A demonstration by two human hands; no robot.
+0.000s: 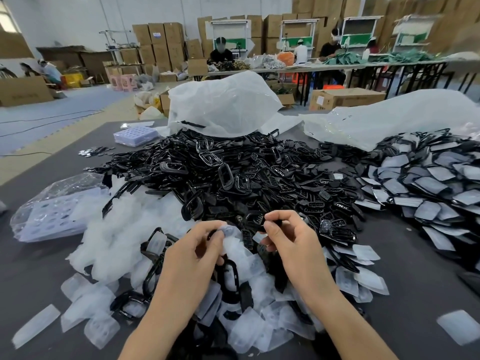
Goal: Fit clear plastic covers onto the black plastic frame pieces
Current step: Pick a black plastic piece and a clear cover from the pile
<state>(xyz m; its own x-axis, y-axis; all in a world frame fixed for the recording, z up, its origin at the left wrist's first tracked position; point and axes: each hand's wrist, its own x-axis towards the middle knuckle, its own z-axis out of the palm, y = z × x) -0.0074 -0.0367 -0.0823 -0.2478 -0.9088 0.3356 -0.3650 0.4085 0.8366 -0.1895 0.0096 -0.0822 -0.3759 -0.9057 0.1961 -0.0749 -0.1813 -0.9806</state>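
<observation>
My left hand [197,245] pinches a clear plastic cover [230,233] above the heap, close to my body. My right hand [281,236] pinches a small black frame piece [270,224] between thumb and fingers, just right of the cover. The two pieces are a short gap apart. A large pile of black frame pieces [233,175] fills the middle of the grey table [33,276]. Loose clear covers [122,245] lie heaped at the left and under my hands. Covered frame pieces [428,188] are stacked at the right.
A clear bag of moulded trays [52,214] lies at the left, a lilac tray stack [136,135] at the back left. Big white plastic bags [226,105] rise behind the pile. People work at long tables by cardboard boxes [161,45] far behind.
</observation>
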